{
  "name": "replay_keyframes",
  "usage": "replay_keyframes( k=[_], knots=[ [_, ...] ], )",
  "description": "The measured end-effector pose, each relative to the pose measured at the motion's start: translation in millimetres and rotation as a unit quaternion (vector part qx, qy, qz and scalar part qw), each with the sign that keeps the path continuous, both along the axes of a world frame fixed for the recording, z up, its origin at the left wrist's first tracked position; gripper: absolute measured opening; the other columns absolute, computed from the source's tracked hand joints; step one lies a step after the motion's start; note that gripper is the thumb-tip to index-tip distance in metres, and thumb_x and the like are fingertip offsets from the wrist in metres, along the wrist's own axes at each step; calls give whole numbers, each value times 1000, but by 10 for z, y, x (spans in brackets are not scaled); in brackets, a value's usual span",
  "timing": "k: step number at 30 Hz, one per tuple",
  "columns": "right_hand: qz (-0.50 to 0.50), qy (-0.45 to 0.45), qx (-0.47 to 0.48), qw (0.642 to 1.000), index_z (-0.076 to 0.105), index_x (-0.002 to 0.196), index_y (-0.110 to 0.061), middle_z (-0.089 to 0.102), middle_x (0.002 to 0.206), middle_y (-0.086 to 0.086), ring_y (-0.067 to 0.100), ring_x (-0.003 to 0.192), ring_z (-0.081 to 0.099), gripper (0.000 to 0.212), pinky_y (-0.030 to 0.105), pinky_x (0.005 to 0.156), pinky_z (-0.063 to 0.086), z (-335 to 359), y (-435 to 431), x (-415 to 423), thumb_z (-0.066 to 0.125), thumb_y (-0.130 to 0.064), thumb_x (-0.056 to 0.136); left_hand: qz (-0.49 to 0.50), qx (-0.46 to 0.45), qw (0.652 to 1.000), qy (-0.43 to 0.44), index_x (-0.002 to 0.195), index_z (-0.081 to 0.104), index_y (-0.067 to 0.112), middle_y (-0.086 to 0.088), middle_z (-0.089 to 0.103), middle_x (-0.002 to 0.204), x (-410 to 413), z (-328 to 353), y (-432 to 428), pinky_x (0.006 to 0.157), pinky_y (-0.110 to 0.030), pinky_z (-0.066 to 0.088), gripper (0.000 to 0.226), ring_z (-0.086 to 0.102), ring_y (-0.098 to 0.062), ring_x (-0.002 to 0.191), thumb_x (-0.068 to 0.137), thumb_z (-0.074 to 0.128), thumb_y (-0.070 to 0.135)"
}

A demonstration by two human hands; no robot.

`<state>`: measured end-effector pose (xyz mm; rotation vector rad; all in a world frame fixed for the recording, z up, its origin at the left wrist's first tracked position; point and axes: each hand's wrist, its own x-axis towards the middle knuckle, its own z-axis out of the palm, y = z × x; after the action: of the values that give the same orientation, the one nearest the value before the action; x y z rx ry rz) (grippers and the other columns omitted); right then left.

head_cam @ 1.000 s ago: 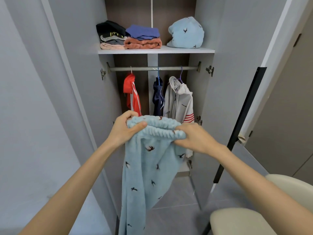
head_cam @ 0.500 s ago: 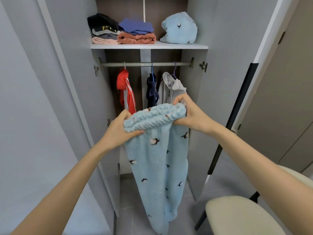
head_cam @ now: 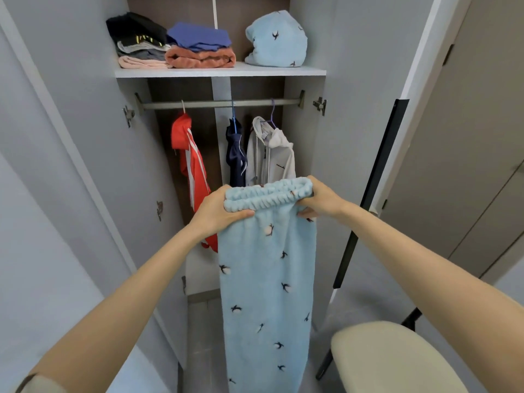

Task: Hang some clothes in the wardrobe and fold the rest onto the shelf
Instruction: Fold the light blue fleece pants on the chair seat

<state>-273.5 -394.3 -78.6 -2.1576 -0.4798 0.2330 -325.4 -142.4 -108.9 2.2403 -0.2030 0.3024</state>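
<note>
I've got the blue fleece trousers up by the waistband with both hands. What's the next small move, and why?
Probably fold them in half: bring the waistband down toward the hem. The left hand and right hand grip the blue trousers at the waistband ends, and they hang full length, too long for the shelf, where a matching blue top sits folded with free space beside it.

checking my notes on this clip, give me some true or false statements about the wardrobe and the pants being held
1. Both hands grip the waistband of the light blue pants: the left hand at one end, the right hand at the other. True.
2. Four garments hang on the rail. False: three hang there, a red jacket, a navy garment and a grey hoodie.
3. The pants are folded on the shelf. False: they hang full length from the hands.
4. A light blue bundle with the same print sits on the shelf. True.
</note>
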Motion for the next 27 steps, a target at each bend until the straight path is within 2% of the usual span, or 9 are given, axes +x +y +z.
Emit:
replay_keyframes(
  k=[2, 4, 7, 10, 13, 18, 21, 26, 27],
  knots=[
    [4, 3, 15, 1000, 61, 96, 7, 46, 67, 5, 15, 56, 43, 24, 33, 59, 42, -33, -52, 136, 45, 16, 81, 22, 1, 1000, -20, 92, 55, 29, 13, 61, 90, 151, 23, -139, 63, -7, 41, 35, 56, 4, 80, 72, 83, 36],
    [4, 2, 42, 999, 57, 99, 14, 41, 71, 10, 22, 64, 33, 24, 31, 57, 31, -36, -123, 270, 43, 18, 81, 41, -5, 998, -47, 92, 54, 25, 10, 63, 91, 287, 64, -256, 65, -10, 44, 39, 58, 2, 81, 70, 85, 35],
    [22, -22, 87, 996, 58, 97, 12, 41, 74, 11, 25, 69, 29, 23, 29, 56, 26, 23, -284, 474, 44, 19, 80, 62, -10, 994, -90, 93, 54, 15, 1, 65, 92, 431, 171, -441, 71, -31, 51, 47, 62, -15, 85, 67, 87, 35],
    [43, -42, 111, 992, 59, 98, 6, 48, 79, 10, 23, 74, 34, 20, 33, 61, 30, 107, -524, 622, 49, 15, 83, 72, -18, 990, -122, 89, 52, 15, -2, 64, 87, 476, 311, -681, 70, -36, 51, 48, 61, -18, 80, 65, 88, 36],
    [28, -50, 135, 989, 51, 104, 2, 51, 88, 6, 14, 79, 47, 21, 29, 68, 40, 148, -833, 697, 59, 8, 85, 68, -33, 986, -149, 83, 50, 21, 6, 60, 80, 463, 391, -948, 65, -26, 48, 45, 55, -7, 73, 64, 88, 38],
    [-23, -65, 148, 987, 49, 110, -11, 57, 97, -6, 0, 86, 55, 30, 11, 70, 49, 117, -1412, 600, 67, -2, 87, 29, -13, 987, -159, 82, 49, 20, 11, 54, 75, 357, 392, -1466, 60, -15, 44, 48, 50, 2, 67, 62, 87, 42],
    [-51, -57, 141, 987, 51, 114, -11, 58, 101, -4, 4, 90, 56, 33, 15, 76, 50, 52, -1769, 487, 67, -4, 86, 7, -19, 990, -143, 82, 50, 14, 9, 54, 75, 288, 288, -1785, 59, -12, 43, 50, 48, 4, 65, 62, 88, 40],
    [-119, -24, 172, 978, 53, 102, -18, 58, 91, -3, 6, 80, 55, 26, 11, 61, 48, -179, -2370, 138, 59, 2, 87, -58, -26, 993, -95, 80, 47, 17, 7, 54, 72, 108, 44, -2420, 59, -13, 42, 51, 47, 4, 64, 60, 90, 38],
    [-136, -18, 182, 974, 54, 103, -17, 60, 92, -1, 8, 81, 57, 26, 13, 63, 50, -255, -2506, 47, 56, 4, 87, -78, -27, 993, -84, 79, 46, 19, 7, 54, 72, 72, -21, -2563, 58, -14, 42, 51, 46, 4, 64, 60, 90, 37]
  ],
)
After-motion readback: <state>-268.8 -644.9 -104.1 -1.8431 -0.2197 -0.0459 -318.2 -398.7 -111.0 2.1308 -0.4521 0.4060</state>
